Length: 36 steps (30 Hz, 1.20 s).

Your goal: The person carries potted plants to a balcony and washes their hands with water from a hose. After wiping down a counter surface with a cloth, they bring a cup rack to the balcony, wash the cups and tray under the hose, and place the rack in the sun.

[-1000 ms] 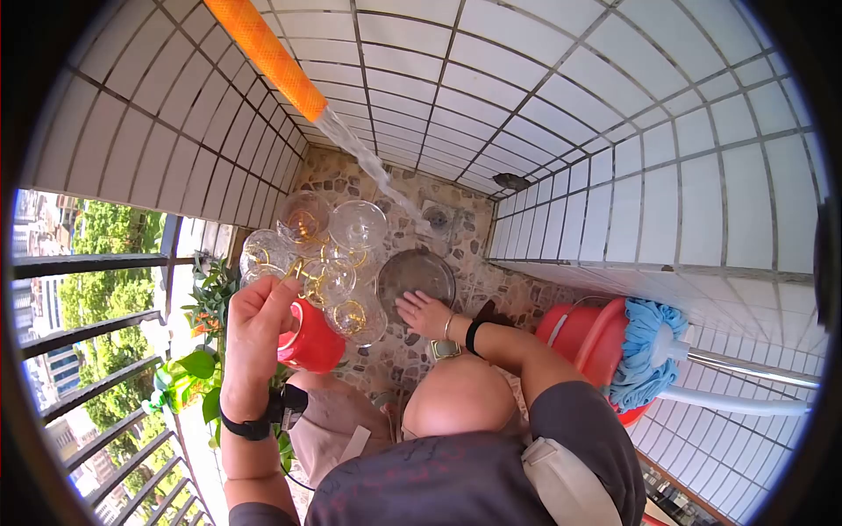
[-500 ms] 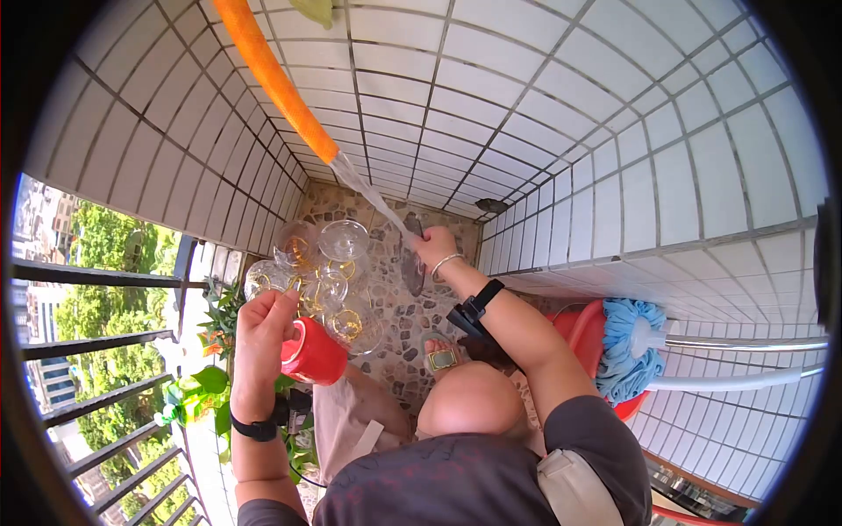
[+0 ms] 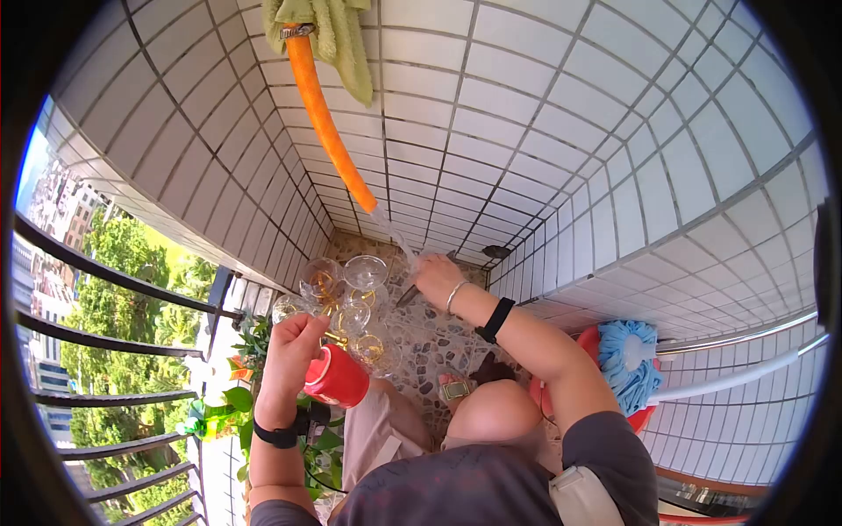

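My right hand is closed on a thin, dark grey flat piece whose kind I cannot make out. A stream of water from the orange hose falls onto the fingers and this piece. My left hand is closed by the rim of a red cup, which tilts in front of my trouser leg; the grip itself is mostly hidden. Just beyond the left hand, several clear glasses with gold-coloured parts stand close together on the pebbled floor.
A green towel hangs around the hose's top end. White tiled walls enclose the corner. At left are black railings and leafy plants. A blue mop head rests on a red bucket at right.
The view has shifted, bringing more of the towel into sight. The grey piece has turned from a broad face to a thin edge in my right hand. My left hand stays by the red cup.
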{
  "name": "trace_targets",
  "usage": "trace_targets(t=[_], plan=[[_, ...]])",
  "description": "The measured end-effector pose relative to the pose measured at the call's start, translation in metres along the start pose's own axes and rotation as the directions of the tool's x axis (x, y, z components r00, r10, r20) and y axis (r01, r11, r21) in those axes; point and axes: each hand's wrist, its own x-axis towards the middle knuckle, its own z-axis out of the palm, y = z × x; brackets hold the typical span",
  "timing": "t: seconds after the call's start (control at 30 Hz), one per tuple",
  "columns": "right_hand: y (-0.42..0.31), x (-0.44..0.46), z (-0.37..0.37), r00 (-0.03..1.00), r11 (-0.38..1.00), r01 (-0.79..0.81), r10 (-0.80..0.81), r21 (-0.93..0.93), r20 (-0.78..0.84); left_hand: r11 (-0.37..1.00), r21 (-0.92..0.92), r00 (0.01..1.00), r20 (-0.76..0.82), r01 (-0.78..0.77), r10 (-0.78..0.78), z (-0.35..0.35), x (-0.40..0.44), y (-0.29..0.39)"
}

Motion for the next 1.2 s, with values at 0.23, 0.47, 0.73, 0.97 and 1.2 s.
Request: trace_targets(t=[0.23, 0.47, 0.73, 0.97, 1.2], plan=[[0.034, 0.005, -0.104, 0.947, 0.919, -0.05, 0.168, 0.391, -0.273, 0.999, 0.037, 1.0, -0.021, -0.012, 0.012, -0.01, -0.018, 0.013], [0.045, 0.022, -0.304, 0.698, 0.988, -0.109, 0.156, 0.112, -0.699, 0.997, 0.06, 0.997, -0.064, -0.045, 0.049, -0.035, -0.053, 0.024], [0.01, 0.076, -0.435, 0.72, 0.968, -0.217, 0.072, -0.125, -0.69, 0.997, 0.074, 0.987, -0.154, -0.035, 0.046, -0.062, -0.093, 0.023], [-0.032, 0.059, -0.433, 0.907, 0.984, -0.171, 0.135, -0.056, -0.4, 0.999, 0.049, 0.975, -0.221, -0.007, 0.017, -0.07, -0.109, 0.025], [-0.027, -0.005, -0.228, 0.971, 0.793, 0.048, 0.106, 0.608, -0.214, 0.999, 0.026, 0.969, -0.248, 0.022, -0.015, -0.089, -0.105, 0.03]])
